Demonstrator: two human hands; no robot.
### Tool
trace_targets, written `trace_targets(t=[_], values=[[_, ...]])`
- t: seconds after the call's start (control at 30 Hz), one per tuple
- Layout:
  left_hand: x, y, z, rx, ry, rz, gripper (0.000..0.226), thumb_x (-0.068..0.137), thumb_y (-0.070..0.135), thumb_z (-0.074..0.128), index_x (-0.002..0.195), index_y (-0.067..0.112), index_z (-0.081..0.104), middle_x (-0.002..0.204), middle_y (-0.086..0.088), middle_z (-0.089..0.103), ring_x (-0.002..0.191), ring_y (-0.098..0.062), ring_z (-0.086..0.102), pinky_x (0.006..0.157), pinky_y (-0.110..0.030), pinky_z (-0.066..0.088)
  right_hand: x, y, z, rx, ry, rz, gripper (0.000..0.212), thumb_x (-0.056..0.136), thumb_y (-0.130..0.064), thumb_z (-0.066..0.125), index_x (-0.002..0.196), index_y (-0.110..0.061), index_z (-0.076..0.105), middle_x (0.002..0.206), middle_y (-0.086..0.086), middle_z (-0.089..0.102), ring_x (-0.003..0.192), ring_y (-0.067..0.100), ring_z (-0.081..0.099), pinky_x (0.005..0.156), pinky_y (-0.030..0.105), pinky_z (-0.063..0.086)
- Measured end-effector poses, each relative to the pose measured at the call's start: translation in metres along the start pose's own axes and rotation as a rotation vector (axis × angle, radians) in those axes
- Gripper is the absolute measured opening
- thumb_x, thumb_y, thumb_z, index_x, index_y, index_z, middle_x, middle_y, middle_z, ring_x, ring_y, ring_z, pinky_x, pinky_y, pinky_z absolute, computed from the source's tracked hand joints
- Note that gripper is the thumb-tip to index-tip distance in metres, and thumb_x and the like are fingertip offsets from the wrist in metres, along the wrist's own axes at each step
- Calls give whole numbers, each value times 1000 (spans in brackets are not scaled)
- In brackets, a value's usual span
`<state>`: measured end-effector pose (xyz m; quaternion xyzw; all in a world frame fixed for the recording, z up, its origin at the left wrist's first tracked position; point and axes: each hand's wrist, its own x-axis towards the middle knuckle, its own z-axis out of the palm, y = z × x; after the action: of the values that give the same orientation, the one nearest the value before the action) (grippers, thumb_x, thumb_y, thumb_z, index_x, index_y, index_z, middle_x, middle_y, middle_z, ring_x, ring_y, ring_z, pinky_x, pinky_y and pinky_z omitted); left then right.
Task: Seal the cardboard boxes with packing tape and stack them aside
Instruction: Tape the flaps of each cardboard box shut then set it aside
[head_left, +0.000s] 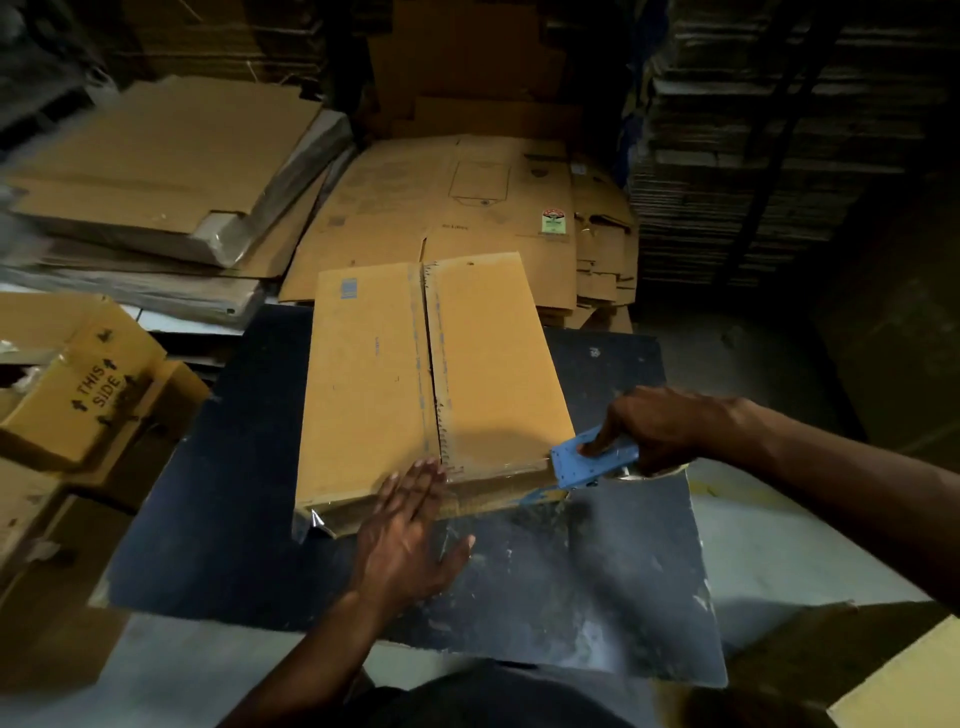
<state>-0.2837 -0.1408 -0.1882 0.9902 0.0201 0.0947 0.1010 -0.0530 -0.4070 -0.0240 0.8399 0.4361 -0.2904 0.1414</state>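
Note:
A brown cardboard box (374, 374) lies on the dark worktable (597, 571), its two top flaps meeting along a centre seam. Clear tape runs along its near edge and hangs loose at the near left corner. My left hand (410, 535) presses flat with straight fingers on the box's near edge, just below the seam. My right hand (660, 431) grips a blue tape dispenser (592, 462) at the box's near right corner, index finger laid on its blue plate. The tape roll is mostly hidden under my hand.
Flattened cardboard sheets (447, 208) pile up behind the table, and a plastic-wrapped bundle (171, 166) lies at the back left. Assembled boxes, one printed "THIS SIDE" (88, 384), stand at the left. Tall stacks of flat cardboard (769, 156) fill the right background.

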Motion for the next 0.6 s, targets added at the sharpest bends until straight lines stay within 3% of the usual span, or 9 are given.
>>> trace_targets(t=[0.13, 0.27, 0.4, 0.53, 0.6], values=[[1, 0, -5, 80, -75, -16, 94, 97, 76, 28, 158, 6, 38, 165, -11, 35, 154, -27, 30, 123, -46, 20, 10, 2, 7, 33, -2, 30, 64, 91, -28, 75, 144, -53, 49, 138, -6, 55, 118, 16, 56, 96, 28, 46], [9, 11, -10, 124, -79, -68, 94, 96, 77, 28, 155, 5, 44, 161, -13, 41, 151, -27, 36, 122, -47, 18, 9, 2, 2, -13, 1, 16, 63, 94, -25, 72, 148, -48, 48, 141, -5, 51, 123, 17, 53, 90, 24, 37], [27, 39, -13, 107, -53, 8, 82, 94, 64, 42, 149, 4, 51, 155, -16, 49, 146, -32, 44, 121, -53, 34, 8, 4, 6, -46, -5, -13, 59, 98, -31, 68, 150, -46, 44, 141, -3, 50, 123, 18, 51, 89, 24, 35], [62, 82, 6, 67, -148, 200, 80, 93, 55, 54, 155, 5, 43, 161, -15, 41, 150, -29, 39, 124, -47, 20, 6, 4, 7, -79, 6, -49, 59, 99, -32, 66, 151, -48, 43, 138, -3, 51, 122, 18, 51, 94, 27, 42], [70, 92, 13, 78, -180, 207, 83, 88, 49, 65, 154, 2, 44, 159, -18, 44, 147, -31, 44, 124, -46, 27, 7, 6, 10, -66, 19, -49, 58, 98, -33, 66, 150, -48, 44, 138, -3, 51, 123, 18, 50, 94, 28, 41]])
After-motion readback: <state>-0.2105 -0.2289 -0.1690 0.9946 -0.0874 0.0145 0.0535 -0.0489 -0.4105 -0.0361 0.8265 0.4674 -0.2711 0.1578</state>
